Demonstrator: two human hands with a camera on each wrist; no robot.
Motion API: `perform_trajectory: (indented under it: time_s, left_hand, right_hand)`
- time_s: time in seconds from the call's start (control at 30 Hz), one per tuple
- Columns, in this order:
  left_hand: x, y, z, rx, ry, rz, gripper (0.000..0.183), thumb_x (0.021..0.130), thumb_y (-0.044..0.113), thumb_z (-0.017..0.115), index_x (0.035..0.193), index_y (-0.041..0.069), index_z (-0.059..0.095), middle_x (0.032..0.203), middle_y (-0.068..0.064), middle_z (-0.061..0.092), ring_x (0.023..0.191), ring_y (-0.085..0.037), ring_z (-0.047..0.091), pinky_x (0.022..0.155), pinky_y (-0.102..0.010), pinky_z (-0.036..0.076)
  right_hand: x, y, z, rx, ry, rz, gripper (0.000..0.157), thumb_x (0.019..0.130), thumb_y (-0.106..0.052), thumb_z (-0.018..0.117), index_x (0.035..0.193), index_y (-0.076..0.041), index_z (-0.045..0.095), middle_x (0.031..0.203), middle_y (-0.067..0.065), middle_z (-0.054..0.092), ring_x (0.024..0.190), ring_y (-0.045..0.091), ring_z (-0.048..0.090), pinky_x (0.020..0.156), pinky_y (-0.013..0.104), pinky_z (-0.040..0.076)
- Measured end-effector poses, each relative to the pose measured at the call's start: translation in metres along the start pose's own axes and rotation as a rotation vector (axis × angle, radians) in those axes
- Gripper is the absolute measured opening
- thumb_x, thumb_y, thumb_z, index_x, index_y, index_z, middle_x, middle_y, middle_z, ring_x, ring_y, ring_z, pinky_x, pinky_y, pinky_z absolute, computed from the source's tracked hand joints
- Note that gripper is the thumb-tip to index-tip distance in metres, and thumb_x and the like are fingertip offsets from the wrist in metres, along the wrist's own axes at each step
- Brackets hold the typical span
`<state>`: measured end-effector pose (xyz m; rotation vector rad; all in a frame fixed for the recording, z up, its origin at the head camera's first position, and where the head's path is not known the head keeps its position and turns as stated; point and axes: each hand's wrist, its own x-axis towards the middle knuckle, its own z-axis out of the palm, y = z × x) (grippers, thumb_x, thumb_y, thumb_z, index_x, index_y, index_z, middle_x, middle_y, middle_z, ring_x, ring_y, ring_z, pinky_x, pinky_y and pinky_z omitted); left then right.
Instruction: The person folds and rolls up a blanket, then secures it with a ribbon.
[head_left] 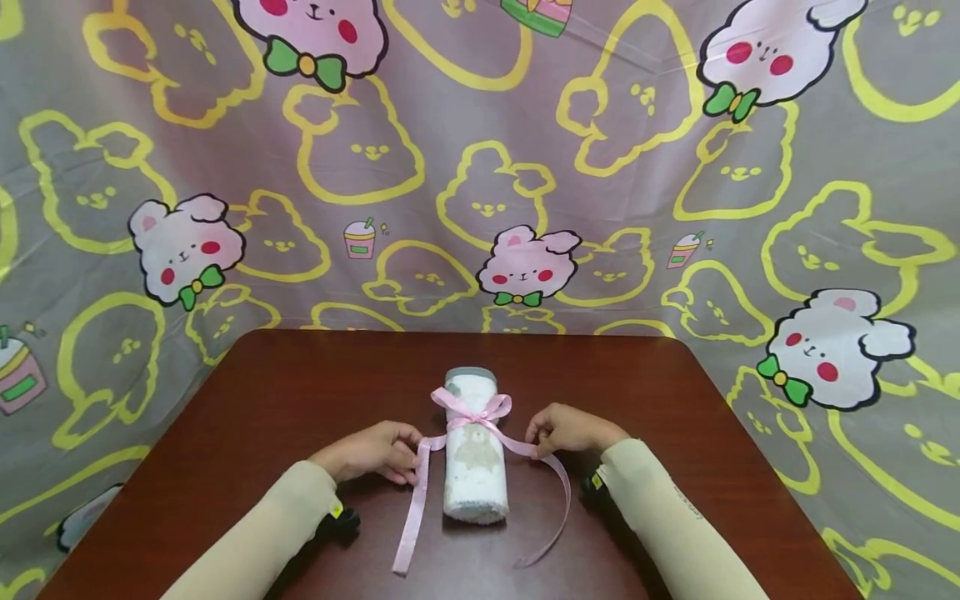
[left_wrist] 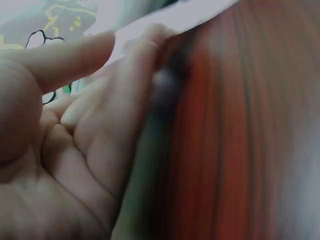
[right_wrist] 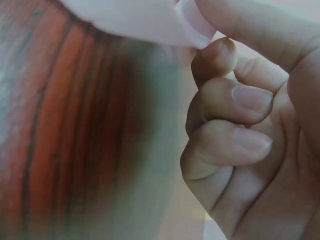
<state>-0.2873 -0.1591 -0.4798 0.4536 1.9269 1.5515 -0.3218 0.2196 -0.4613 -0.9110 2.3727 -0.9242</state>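
A rolled white towel with a beige bear print lies lengthwise on the table. Around its upper middle runs a pink ribbon, tied on top in a bow with two loops. My left hand, just left of the towel, pinches one tail of the ribbon, which bends at the fingertips and hangs toward the near edge. On the other side my right hand holds the second tail between thumb and forefinger; beyond that grip it curves down to the table. The right wrist view shows this pinch on the ribbon closely, other fingers curled.
The dark red-brown table has rounded far corners. Behind it hangs a grey cloth printed with rabbits and yellow outlines. A black wrist device sits below the left sleeve, another by the right sleeve.
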Motion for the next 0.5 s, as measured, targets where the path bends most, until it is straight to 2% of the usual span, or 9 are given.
perform_trajectory:
  time_s: [0.07,0.17,0.27,0.37,0.5]
  left_hand:
    - [-0.008,0.001,-0.008,0.056,0.016,-0.020,0.026,0.090,0.007,0.068,0.111,-0.007,0.062,0.088,-0.016,0.070,0.076,-0.029,0.069,0.067,-0.040,0.057]
    - [-0.018,0.007,-0.026,0.162,0.103,-0.013,0.025,0.091,0.012,0.067,0.107,-0.007,0.066,0.089,-0.017,0.070,0.074,-0.030,0.069,0.065,-0.041,0.057]
    - [-0.025,0.012,-0.042,0.214,0.172,-0.010,0.025,0.093,0.014,0.065,0.107,-0.007,0.065,0.091,-0.017,0.070,0.074,-0.031,0.069,0.065,-0.041,0.056]
    - [-0.030,0.013,-0.052,0.232,0.166,-0.008,0.027,0.094,0.015,0.065,0.110,-0.007,0.063,0.094,-0.018,0.069,0.075,-0.031,0.068,0.066,-0.041,0.056]
    - [-0.032,0.008,-0.056,0.246,0.140,0.010,0.028,0.094,0.014,0.064,0.112,-0.007,0.062,0.096,-0.018,0.069,0.077,-0.030,0.068,0.068,-0.042,0.055]
  right_hand:
    - [-0.001,0.001,0.000,0.002,-0.006,0.011,0.013,0.079,-0.012,0.080,0.088,-0.013,0.072,0.061,-0.008,0.053,0.056,0.004,0.045,0.052,0.021,0.036]
    - [-0.004,0.006,-0.001,0.012,-0.006,0.024,0.015,0.078,-0.014,0.081,0.091,-0.013,0.072,0.061,-0.007,0.053,0.056,0.005,0.046,0.052,0.021,0.036]
    - [-0.007,0.011,-0.003,0.030,-0.004,0.030,0.018,0.079,-0.015,0.080,0.094,-0.012,0.071,0.063,-0.006,0.054,0.057,0.005,0.046,0.053,0.022,0.037]
    - [-0.009,0.015,-0.005,0.052,0.000,0.037,0.019,0.080,-0.015,0.080,0.096,-0.009,0.071,0.064,-0.005,0.055,0.058,0.006,0.047,0.054,0.022,0.037]
    - [-0.011,0.018,-0.006,0.066,0.012,0.040,0.019,0.083,-0.017,0.078,0.098,-0.009,0.071,0.067,-0.003,0.057,0.060,0.008,0.048,0.055,0.024,0.039]
